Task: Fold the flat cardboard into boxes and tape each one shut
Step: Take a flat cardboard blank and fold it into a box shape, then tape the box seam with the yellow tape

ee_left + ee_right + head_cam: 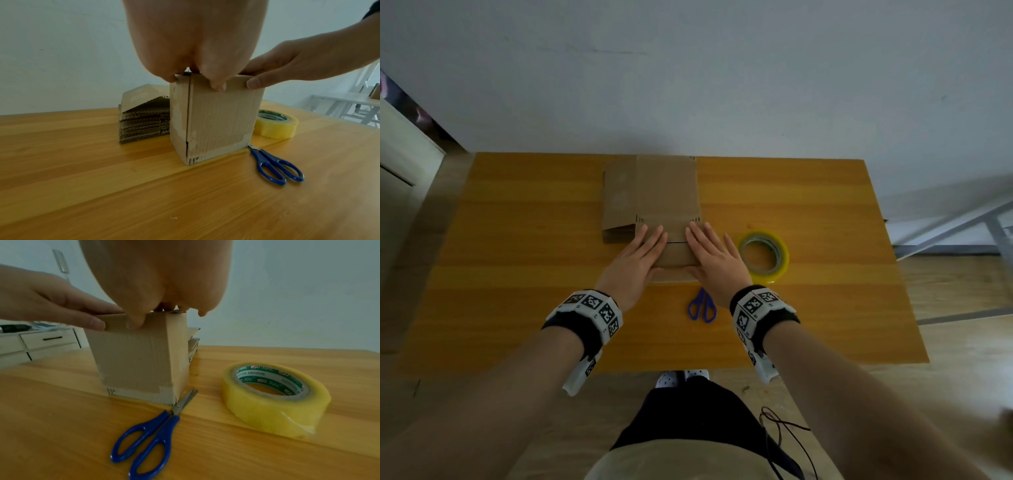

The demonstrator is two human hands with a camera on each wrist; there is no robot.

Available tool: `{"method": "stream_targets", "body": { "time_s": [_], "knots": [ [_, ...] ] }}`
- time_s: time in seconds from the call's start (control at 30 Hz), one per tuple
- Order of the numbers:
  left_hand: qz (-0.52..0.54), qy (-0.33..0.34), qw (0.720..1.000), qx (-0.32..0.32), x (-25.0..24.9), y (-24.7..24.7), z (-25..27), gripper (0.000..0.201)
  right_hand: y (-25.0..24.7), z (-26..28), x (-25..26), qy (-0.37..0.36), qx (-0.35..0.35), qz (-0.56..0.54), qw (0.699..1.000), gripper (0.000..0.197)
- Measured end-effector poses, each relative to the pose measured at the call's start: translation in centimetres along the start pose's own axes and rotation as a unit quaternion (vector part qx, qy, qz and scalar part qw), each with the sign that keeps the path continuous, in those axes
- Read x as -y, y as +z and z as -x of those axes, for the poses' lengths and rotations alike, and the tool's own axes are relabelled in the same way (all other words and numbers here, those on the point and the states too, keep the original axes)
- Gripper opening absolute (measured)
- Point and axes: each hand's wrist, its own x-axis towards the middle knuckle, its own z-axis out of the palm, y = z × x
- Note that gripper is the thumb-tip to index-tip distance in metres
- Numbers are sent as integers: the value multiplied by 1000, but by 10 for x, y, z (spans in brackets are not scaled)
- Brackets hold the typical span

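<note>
Box stands upright mid-table, in front of the flat cardboard stack. Probably light, stiff, crushable corrugated; hold at top edges. Brown, seam gapped, old tape residue. Left hand and right hand press flaps flat-fingered, thumbs hooked over the front.

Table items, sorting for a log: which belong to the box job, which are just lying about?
Job: box, held under left hand and right hand; flat cardboard stack; tape roll; scissors.

Lying about: cable on the floor.
</note>
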Motion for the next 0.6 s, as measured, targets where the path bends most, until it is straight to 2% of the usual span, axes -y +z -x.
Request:
{"method": "stream_targets", "body": {
  "time_s": [0.13,0.27,0.4,0.47,0.6],
  "knots": [
    [-8,1,1000,1,0,-2,2,61,6,6,-5,0,-22,-52,998,71],
    [6,4,1000,-9,-1,-3,3,60,11,22,-15,86,-32,-138,986,80],
    [36,7,999,-25,-1,-3,3,59,21,33,-29,157,29,-72,985,67],
    [49,1,998,-27,-1,-2,3,58,30,34,-35,177,54,-31,982,66],
    [53,-2,998,-31,-3,-1,4,58,43,30,-39,246,71,-30,966,66]
  ]
}}
